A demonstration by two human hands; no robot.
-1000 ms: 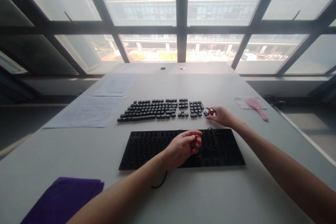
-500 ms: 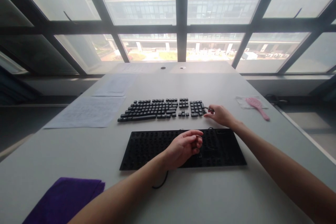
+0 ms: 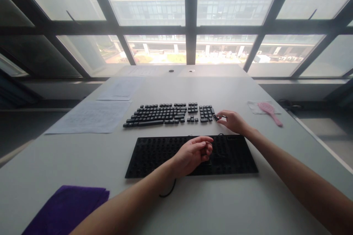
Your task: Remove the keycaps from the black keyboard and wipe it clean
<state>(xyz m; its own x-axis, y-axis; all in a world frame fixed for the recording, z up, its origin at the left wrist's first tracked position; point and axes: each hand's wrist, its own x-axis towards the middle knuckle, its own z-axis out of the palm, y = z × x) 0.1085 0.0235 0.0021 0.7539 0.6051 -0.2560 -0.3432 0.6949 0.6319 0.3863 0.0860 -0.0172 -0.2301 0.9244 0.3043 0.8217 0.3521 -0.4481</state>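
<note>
On the bench point(image 3: 198, 205), the keyboard point(image 3: 231, 158) is set nearer than loose keys point(image 3: 179, 116), the left hand point(image 3: 191, 156) is held over the keyboard, fingers loosely curled, and by the right hand point(image 3: 231, 121), beside the keys' right end, a thin tool point(image 3: 223, 116) is pinched.

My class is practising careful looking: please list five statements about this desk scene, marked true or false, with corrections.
The left hand hides part of a flat rectangular black keyboard base. True.

The right hand is at the right end of the loose black plastic keycaps. True.

The base lies farther back than the keycaps. False: the keycaps are farther back.

A folded purple cloth lies at lower left. True.

The cloth touches the right hand. False: they are well apart.
</note>
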